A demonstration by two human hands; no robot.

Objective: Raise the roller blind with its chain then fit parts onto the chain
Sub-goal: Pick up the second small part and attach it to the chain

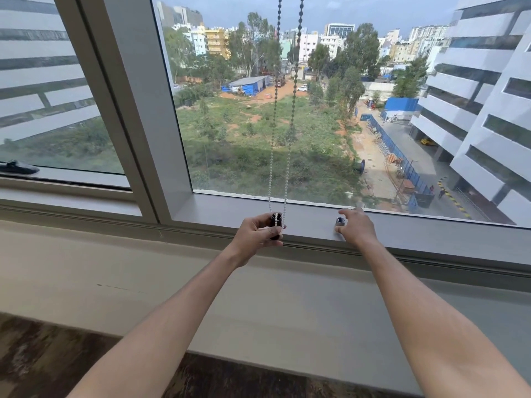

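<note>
A beaded blind chain [275,110] hangs as a two-strand loop from the top of the view down to the window sill. My left hand [255,232] grips a small black cylindrical part [275,222] at the bottom of the loop, with the white beads running over it. A small grey ring-shaped cap [340,221] sits on the sill [431,234] to the right. My right hand [357,226] has thumb and fingers around that cap, touching it, still resting on the sill. The blind itself is out of view above.
A thick grey window post [138,110] stands left of the chain. A black window latch [17,167] lies at the far left. Below the sill runs a wide pale ledge [115,277], then dark patterned floor [43,363].
</note>
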